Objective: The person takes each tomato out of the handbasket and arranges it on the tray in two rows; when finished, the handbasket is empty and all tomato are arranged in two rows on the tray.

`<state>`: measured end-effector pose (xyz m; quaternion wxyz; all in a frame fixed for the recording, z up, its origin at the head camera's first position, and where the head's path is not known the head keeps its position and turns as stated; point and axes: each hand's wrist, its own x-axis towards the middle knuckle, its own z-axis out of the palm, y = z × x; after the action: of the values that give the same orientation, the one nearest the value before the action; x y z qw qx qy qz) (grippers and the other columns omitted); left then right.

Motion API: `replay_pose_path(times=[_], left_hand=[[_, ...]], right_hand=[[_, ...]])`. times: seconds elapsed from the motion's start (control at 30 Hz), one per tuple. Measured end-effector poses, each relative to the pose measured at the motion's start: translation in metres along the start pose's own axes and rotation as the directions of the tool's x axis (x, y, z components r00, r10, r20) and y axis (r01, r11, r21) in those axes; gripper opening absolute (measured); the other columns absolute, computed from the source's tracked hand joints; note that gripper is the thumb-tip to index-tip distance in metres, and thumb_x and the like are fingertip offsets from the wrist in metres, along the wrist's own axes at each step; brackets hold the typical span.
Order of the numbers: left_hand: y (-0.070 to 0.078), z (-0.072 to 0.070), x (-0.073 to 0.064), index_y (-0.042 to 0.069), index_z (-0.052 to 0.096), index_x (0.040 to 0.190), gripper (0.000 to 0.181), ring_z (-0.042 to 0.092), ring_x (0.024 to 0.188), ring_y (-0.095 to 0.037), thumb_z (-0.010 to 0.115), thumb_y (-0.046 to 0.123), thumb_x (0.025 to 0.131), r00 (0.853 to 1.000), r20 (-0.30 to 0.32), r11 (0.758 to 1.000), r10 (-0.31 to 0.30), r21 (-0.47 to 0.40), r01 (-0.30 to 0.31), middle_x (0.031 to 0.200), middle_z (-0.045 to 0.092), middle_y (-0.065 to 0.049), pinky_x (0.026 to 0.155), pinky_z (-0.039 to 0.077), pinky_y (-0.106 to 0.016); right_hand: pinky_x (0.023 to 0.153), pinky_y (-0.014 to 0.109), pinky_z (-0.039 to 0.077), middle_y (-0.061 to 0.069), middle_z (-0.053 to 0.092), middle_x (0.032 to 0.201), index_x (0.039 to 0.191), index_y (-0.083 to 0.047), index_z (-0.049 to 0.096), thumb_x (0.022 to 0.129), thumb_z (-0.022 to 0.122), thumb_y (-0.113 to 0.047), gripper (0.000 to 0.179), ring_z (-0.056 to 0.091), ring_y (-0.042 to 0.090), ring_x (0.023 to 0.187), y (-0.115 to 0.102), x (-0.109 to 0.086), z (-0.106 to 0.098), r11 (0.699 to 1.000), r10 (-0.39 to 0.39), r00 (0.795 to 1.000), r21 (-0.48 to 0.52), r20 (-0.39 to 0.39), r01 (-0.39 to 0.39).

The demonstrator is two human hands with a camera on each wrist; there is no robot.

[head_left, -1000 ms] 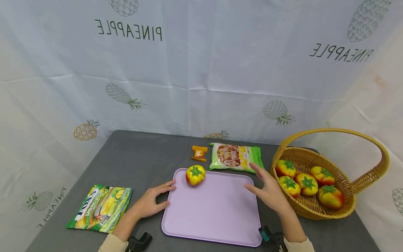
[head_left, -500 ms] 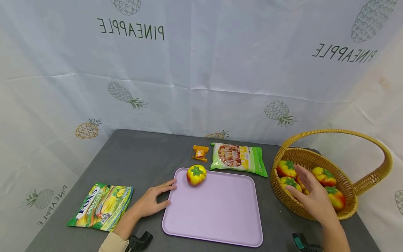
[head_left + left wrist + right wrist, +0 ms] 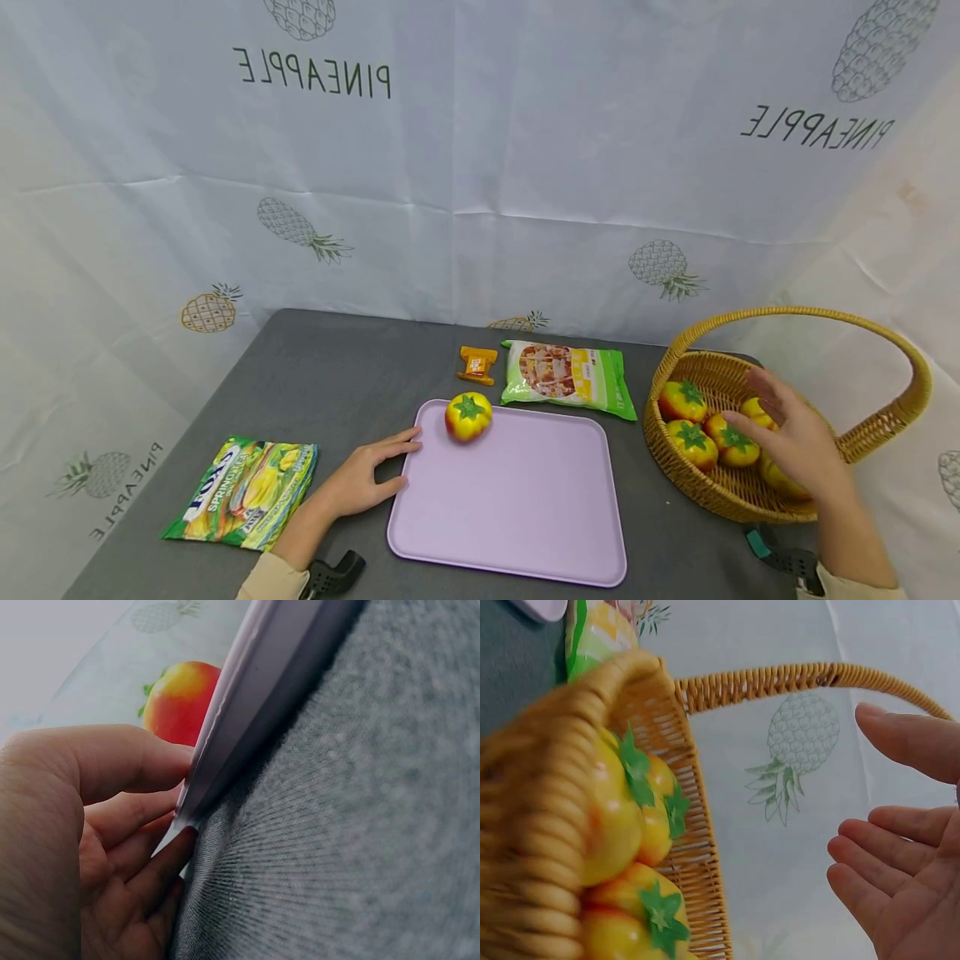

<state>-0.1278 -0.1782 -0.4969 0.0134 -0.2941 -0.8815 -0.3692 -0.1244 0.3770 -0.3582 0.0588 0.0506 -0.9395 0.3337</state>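
Note:
My left hand (image 3: pixel 367 481) rests at the left edge of a lilac tray (image 3: pixel 525 500); its fingertips and thumb touch the rim, as the left wrist view also shows. One yellow-red, persimmon-like fruit (image 3: pixel 468 417) with green leaves sits in the tray's far left corner. Above the wicker basket (image 3: pixel 705 492) hovers my right hand (image 3: pixel 798 437), fingers extended and holding nothing. Inside that basket lie several similar fruits (image 3: pixel 690 444), some partly hidden behind the hand. In the right wrist view, the right hand (image 3: pixel 904 877) is apart from the fruits (image 3: pixel 660 911).
Behind the tray lie a small orange packet (image 3: pixel 477 365) and a green-and-white food bag (image 3: pixel 566 375). A green Fox's bag (image 3: pixel 243 493) lies left of my left arm. The basket's tall handle (image 3: pixel 795 312) arches over it. A white printed cloth (image 3: pixel 480 167) hangs behind the table.
My right hand has moved right, from beside the tray's right edge to over the basket's right side. The left hand stays on the tray edge.

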Motion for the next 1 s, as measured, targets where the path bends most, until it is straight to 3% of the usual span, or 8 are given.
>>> replay_pose_path(times=[0.03,0.1,0.2,0.57,1.0], left_hand=[[0.0,0.0,0.0,0.016,0.061,0.128,0.046,0.048,0.13,-0.025,0.068,0.017,0.082,1.0,0.001,1.0,0.0,0.001,0.0,0.143,0.049,-0.002,0.102,0.042,-0.042],[0.0,0.0,0.0,0.016,0.061,0.128,0.046,0.048,0.13,-0.025,0.067,0.017,0.082,1.0,0.005,1.0,0.0,0.003,0.0,0.143,0.049,-0.003,0.102,0.042,-0.043],[0.0,0.0,0.001,0.017,0.06,0.128,0.046,0.048,0.13,-0.024,0.067,0.017,0.083,1.0,0.012,1.0,-0.001,0.005,0.001,0.144,0.049,-0.003,0.102,0.042,-0.043],[0.0,0.0,0.0,0.015,0.06,0.128,0.046,0.048,0.13,-0.025,0.067,0.018,0.083,1.0,0.011,1.0,0.004,-0.001,-0.004,0.143,0.049,-0.003,0.102,0.042,-0.041],[-0.002,0.002,-0.001,0.017,0.06,0.128,0.045,0.049,0.129,-0.025,0.067,0.019,0.084,1.0,0.0,1.0,0.014,0.003,-0.014,0.143,0.05,-0.003,0.102,0.043,-0.041]], right_hand=[[0.1,0.002,0.026,0.034,0.023,0.149,0.151,0.0,0.011,0.094,0.058,-0.029,0.079,0.026,0.055,0.129,0.0,0.003,-0.002,1.0,0.007,1.0,0.0,0.014,-0.007],[0.11,0.029,0.032,0.034,0.022,0.149,0.151,0.0,0.009,0.095,0.057,-0.031,0.08,0.027,0.057,0.128,0.001,0.008,-0.006,1.0,0.024,0.999,-0.015,0.037,-0.023],[0.096,0.065,0.028,0.034,0.019,0.15,0.151,0.0,0.006,0.095,0.055,-0.034,0.082,0.026,0.058,0.128,0.002,0.017,-0.01,0.998,0.058,0.995,0.0,0.077,-0.058],[0.095,0.067,0.032,0.037,0.023,0.147,0.149,0.007,0.011,0.095,0.055,-0.036,0.082,0.03,0.057,0.127,0.026,0.056,-0.001,0.998,0.055,0.979,-0.008,0.198,-0.055],[0.098,0.065,0.035,0.035,0.026,0.147,0.147,0.006,0.021,0.094,0.057,-0.034,0.075,0.027,0.054,0.131,0.047,0.076,0.017,0.997,0.035,0.922,0.044,0.385,-0.056]])
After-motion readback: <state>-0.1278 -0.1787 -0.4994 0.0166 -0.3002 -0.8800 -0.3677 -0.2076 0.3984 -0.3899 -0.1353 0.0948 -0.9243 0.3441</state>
